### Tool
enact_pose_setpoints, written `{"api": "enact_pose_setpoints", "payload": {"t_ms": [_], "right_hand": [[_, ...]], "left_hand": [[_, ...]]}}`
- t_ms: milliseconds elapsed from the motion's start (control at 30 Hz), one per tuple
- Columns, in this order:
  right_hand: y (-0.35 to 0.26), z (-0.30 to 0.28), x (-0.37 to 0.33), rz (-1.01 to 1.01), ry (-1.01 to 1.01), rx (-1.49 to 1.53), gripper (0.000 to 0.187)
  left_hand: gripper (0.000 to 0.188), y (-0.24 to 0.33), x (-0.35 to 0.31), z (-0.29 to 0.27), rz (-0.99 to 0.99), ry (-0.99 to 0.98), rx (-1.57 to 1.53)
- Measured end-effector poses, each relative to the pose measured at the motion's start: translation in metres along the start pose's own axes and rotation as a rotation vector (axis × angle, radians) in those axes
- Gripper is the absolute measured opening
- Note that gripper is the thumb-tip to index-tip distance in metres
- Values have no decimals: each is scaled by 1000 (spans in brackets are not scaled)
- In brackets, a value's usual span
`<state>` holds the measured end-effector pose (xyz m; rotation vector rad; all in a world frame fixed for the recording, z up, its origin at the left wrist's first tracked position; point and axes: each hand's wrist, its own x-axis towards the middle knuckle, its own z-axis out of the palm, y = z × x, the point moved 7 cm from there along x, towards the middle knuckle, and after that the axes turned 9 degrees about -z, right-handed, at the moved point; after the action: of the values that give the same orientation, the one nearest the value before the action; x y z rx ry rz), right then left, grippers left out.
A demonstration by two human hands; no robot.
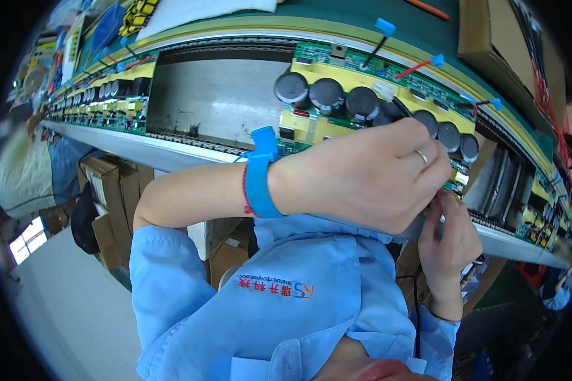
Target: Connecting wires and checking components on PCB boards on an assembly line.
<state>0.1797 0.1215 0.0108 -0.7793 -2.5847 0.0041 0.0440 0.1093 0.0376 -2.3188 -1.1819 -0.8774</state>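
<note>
A green circuit board (306, 54) with yellow areas and a row of black cylindrical capacitors (327, 95) lies on the rail of the line. My left hand (375, 171), with a ring and a blue wrist strap (258, 181), reaches over its near side, fingers curled and closed. A black lead (400, 106) with a clear-white connector (384, 89) runs under those fingers. My right hand (452, 238) is closed just below, at the board's near edge, its fingertips almost meeting the left ones. Something thin and reddish shows between them; what either hand grips is mostly hidden.
More populated boards (102, 95) line the conveyor (197, 149) to the left, and another (540, 213) sits at the far right. Blue-tipped leads (384, 26) stick up from the board. A cardboard box (489, 47) stands at the back right; cartons (108, 190) are below left.
</note>
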Motion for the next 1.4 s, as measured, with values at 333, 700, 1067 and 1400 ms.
{"api": "enact_pose_setpoints", "payload": {"t_ms": [333, 700, 1067, 1400], "right_hand": [[-4, -5, -3, -27, -27, -49, 35], [-7, -3, -1, -30, -108, -141, 38], [-8, -11, 6, 23, -141, -208, 35], [10, -40, -41, 61, -170, -289, 29]], "left_hand": [[14, -3, 0, -1, -65, -1, -30], [32, -129, -33, -67, -359, -119, 320], [45, -348, -152, -98, -925, -451, 577], [37, -373, -168, -117, -785, -489, 774]]}}
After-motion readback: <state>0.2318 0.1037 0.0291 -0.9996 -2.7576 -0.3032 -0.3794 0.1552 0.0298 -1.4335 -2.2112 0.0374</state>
